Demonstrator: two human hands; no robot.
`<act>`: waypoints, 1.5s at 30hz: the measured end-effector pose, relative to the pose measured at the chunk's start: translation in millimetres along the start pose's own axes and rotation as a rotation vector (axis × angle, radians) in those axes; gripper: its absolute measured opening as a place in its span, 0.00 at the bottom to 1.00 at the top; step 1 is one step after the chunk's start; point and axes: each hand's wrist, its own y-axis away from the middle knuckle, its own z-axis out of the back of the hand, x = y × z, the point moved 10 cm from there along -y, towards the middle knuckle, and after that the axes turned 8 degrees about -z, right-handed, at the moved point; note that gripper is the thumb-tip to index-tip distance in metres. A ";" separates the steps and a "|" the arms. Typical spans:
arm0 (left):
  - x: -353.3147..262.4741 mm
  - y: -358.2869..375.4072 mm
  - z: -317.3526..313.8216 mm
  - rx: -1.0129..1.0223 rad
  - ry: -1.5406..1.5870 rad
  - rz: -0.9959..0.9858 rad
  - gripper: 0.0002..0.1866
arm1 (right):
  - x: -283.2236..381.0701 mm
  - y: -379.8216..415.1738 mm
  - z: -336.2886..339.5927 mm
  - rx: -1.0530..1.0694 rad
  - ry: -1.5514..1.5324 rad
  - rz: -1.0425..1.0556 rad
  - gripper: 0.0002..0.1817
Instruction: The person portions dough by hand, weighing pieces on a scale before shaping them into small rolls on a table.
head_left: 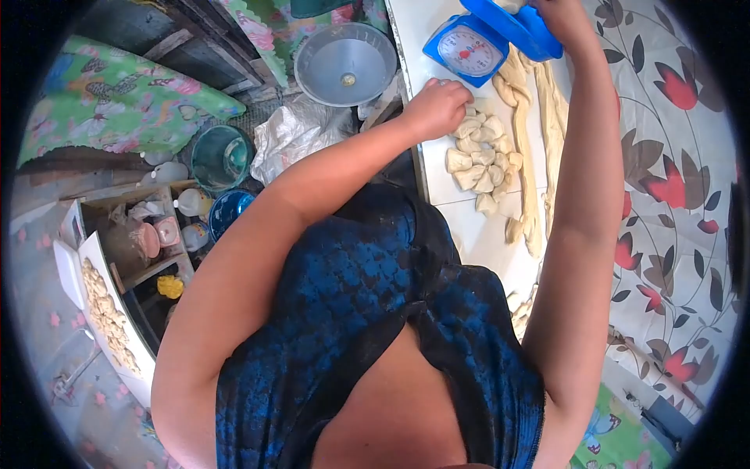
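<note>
My left hand is at the left edge of the white table, just beside the far end of a cluster of cut dough pieces. Its fingers are curled in close together, and I cannot tell whether they hold a piece. My right hand is farther off and to the right, at the blue pan of the scale. The fingers meet the pan's right side, but the frame cuts the hand off, so I cannot tell how tightly they grip or whether they hold anything more.

The blue scale stands at the far part of the table, its round dial facing me. The dough pieces lie nearer than the scale, bunched together, some touching. Just right of them a long dough rope stretches from beside the scale toward me, and a second dough strip lies to its right, partly behind my right arm. More small pieces show nearer, partly hidden by my top and arm.

To the left of the table are a grey basin, a crumpled plastic bag and a green bucket. A flowered cloth is on the right.
</note>
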 end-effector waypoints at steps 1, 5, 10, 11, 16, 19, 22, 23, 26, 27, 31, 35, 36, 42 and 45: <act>0.3 0.1 0.0 0.000 -0.001 0.001 0.10 | 6.7 2.4 4.9 -0.040 0.091 0.099 0.10; 0.7 -0.5 -0.8 0.000 -0.003 -0.004 0.10 | 16.3 15.1 16.8 -0.089 0.083 0.036 0.10; 0.7 -0.1 -0.6 -0.005 -0.017 0.002 0.10 | 17.5 22.7 24.4 -0.121 0.110 -0.086 0.10; 0.8 -0.3 -0.4 -0.009 -0.011 0.001 0.10 | 18.5 26.0 25.4 -0.121 0.042 -0.111 0.10; -0.5 -0.8 -1.7 0.006 -0.021 -0.003 0.12 | 26.2 50.2 57.3 -0.326 0.132 0.027 0.12; 0.6 0.4 15.9 -0.188 0.037 0.010 0.14 | -16.4 95.7 85.8 -0.656 -0.217 0.078 0.10; 5.3 0.8 14.5 -0.175 0.037 0.007 0.14 | -83.4 134.0 57.7 -0.749 -0.400 -0.011 0.07; 7.3 2.3 14.0 -0.202 0.069 -0.001 0.14 | -91.9 135.6 28.1 -0.566 -0.267 -0.151 0.09; 12.0 1.9 17.8 -0.243 0.161 0.020 0.13 | -173.3 143.2 -95.3 0.030 0.052 -0.325 0.23; 15.9 3.2 18.7 -0.260 0.218 0.057 0.12 | -150.3 148.2 -108.7 0.112 0.442 -0.334 0.25; 28.0 4.6 20.4 -0.292 0.351 0.105 0.12 | -129.4 159.3 -97.2 0.070 -0.005 -0.296 0.17; 22.6 2.2 25.7 -0.272 0.421 0.107 0.12 | -100.2 171.0 -66.7 -0.026 -0.698 -0.373 0.10; 13.0 2.6 25.1 -0.225 0.495 0.140 0.13 | -94.3 177.1 -59.8 -0.025 -0.768 -0.398 0.11; -67.4 12.5 14.4 0.020 1.306 0.379 0.21 | -45.4 205.3 -65.9 0.163 -0.993 -0.349 0.15; -71.3 29.1 22.7 0.057 1.220 0.468 0.22 | -29.8 214.7 -75.9 0.227 -0.936 -0.312 0.15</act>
